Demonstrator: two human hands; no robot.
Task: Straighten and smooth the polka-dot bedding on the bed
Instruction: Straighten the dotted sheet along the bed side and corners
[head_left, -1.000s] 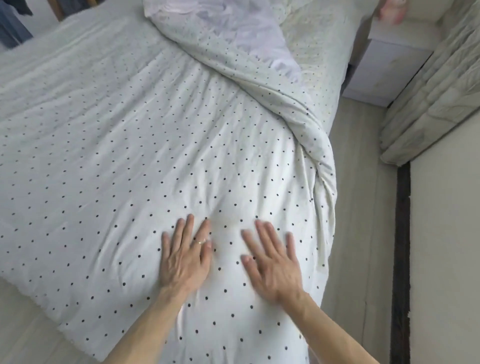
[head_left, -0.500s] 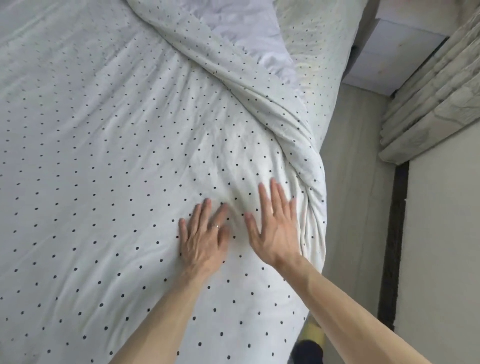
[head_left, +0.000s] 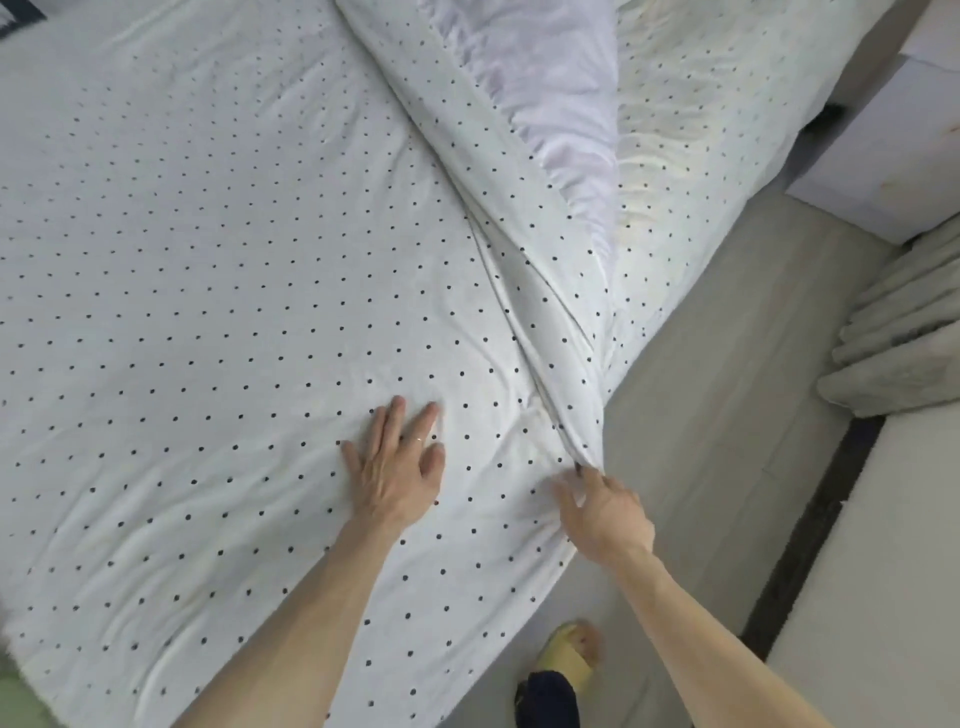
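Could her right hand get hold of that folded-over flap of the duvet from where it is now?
Probably yes. The right hand is already at the low end of the folded flap, fingertips at its bunched corner by the bed's edge. Nothing lies between them. The left hand lies flat on the duvet, clear of it.

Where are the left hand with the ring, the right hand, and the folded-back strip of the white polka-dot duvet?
left hand with the ring (head_left: 397, 467): head view, back of the hand.
right hand (head_left: 605, 512): head view, back of the hand.
folded-back strip of the white polka-dot duvet (head_left: 524, 228): head view, dotted top face.
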